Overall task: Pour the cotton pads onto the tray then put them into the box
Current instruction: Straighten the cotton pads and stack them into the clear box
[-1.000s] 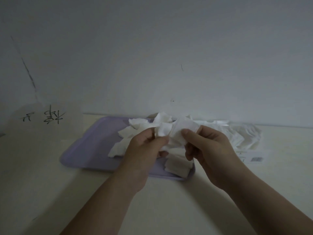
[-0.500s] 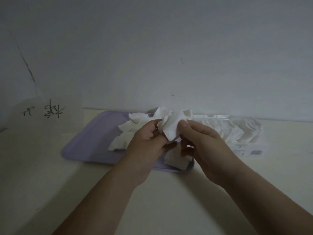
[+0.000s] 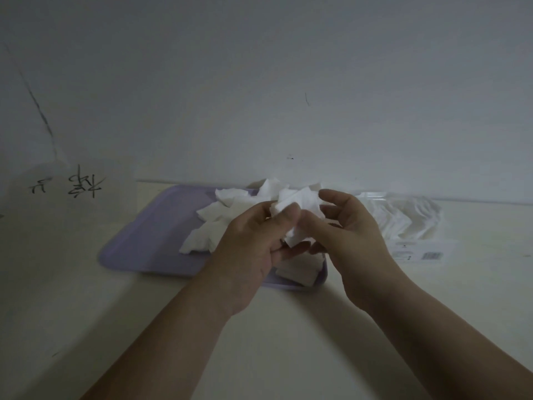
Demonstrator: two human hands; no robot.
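holding cotton pads (image 3: 300, 202) between left hand (image 3: 253, 246) and right hand (image 3: 352, 238).

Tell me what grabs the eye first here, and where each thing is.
Two hands meet at the centre: the left hand and right hand hold a bunch of cotton pads above the purple tray. More loose pads lie scattered on the tray. A clear box with pads inside stands just right of it, by the wall.

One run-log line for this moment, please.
phase: gathering pads | left hand: pinches pad bunch above tray | right hand: at bunch, grip unclear | loose pads on tray | box: right of tray, holds pads
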